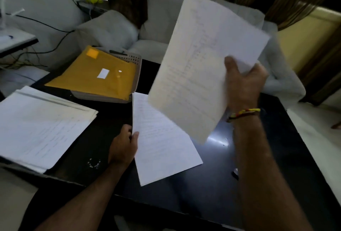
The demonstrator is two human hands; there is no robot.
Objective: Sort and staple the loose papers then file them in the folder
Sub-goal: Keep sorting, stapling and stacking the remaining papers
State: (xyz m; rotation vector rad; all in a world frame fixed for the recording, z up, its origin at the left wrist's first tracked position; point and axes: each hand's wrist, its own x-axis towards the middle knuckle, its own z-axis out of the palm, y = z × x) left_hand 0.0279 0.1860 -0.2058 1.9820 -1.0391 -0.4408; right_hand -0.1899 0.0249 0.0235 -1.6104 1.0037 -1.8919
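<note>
- The table (258,156) is dark and glossy; my sorted stack of papers (40,125) sits at its left edge, and the yellow folder (96,75) lies in a grey tray (132,60) at the far edge.
- I judge I'm still sorting: I should read the raised sheet (203,60), lift it fully free of the one beneath, then match it to its pile so edges stay square for stapling.
- My right hand (243,86) is lifted, fingers clamped on that sheet's right edge.
- My left hand (123,147) pinches the lower sheet (162,147) by its left edge, near the table's middle.
</note>
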